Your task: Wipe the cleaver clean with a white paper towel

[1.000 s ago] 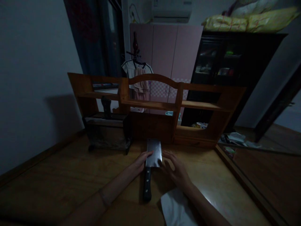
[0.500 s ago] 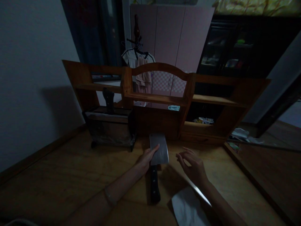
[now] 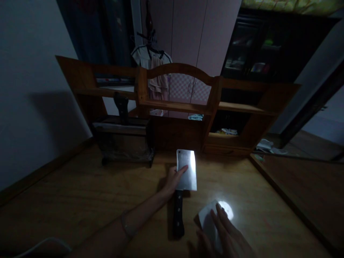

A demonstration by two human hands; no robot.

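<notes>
A cleaver [image 3: 188, 168] with a wide metal blade and a black riveted handle is held just above the wooden table. My left hand [image 3: 172, 181] grips the blade from its left edge, thumb flat on the face. The handle points toward me, free of any hand. At the lower right, my right hand [image 3: 228, 233] has its fingers over a white cloth [image 3: 208, 216], with the thumb on the cloth's left side. Part of the cloth is hidden under the fingers.
A knife block [image 3: 123, 141] stands at the table's back left, with a black knife handle [image 3: 122, 105] sticking up from it. Behind is a wooden shelf unit [image 3: 177, 132]. A white cable [image 3: 51, 240] lies at the lower left. Bright glare marks the table [image 3: 242, 186].
My right hand has come down and back toward me onto the white cloth, which has shifted and changed shape. The cleaver's blade has turned and now catches bright light. The view has shifted slightly.
</notes>
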